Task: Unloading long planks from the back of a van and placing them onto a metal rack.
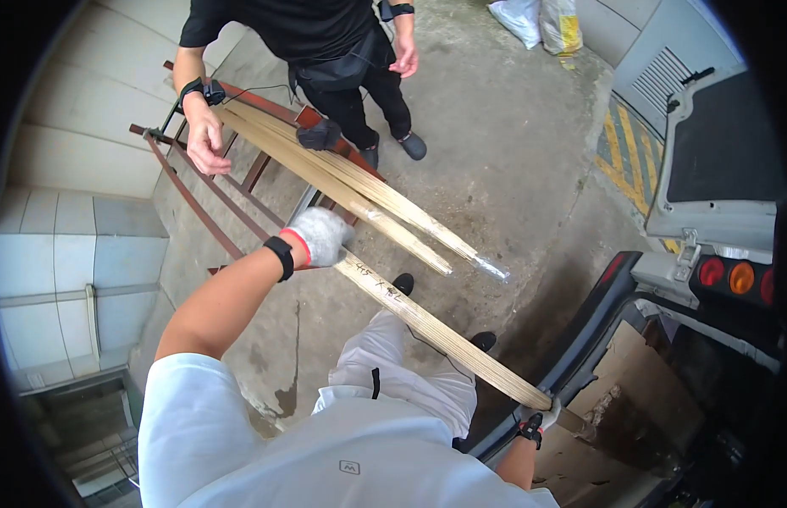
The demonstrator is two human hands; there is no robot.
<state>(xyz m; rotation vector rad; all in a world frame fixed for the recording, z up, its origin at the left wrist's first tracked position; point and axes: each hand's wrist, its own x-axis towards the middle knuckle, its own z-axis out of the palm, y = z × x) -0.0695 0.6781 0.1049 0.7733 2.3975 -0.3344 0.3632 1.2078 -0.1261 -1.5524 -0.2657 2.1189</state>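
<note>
A long, flat bundle of pale wooden strips (pixel 436 328) with handwriting on it slants across in front of me. My left hand (pixel 320 235), in a whitish knit glove with a red cuff, is closed around its upper-left end. At the far lower-right end, by the vehicle's rear opening, my right hand (pixel 539 415) grips the same bundle; its fingers are partly hidden. Beyond my left hand, more wooden strip bundles (pixel 334 176) lie on a red-brown metal rack (pixel 198 203), their near ends in clear wrap.
A co-worker in black (pixel 325 38) stands behind the rack, both hands free of the wood. To my right is a vehicle's bumper (pixel 571 330), with its back door (pixel 715 152) swung open and cardboard (pixel 618 372) inside. White sacks (pixel 537 24) stand at the back wall.
</note>
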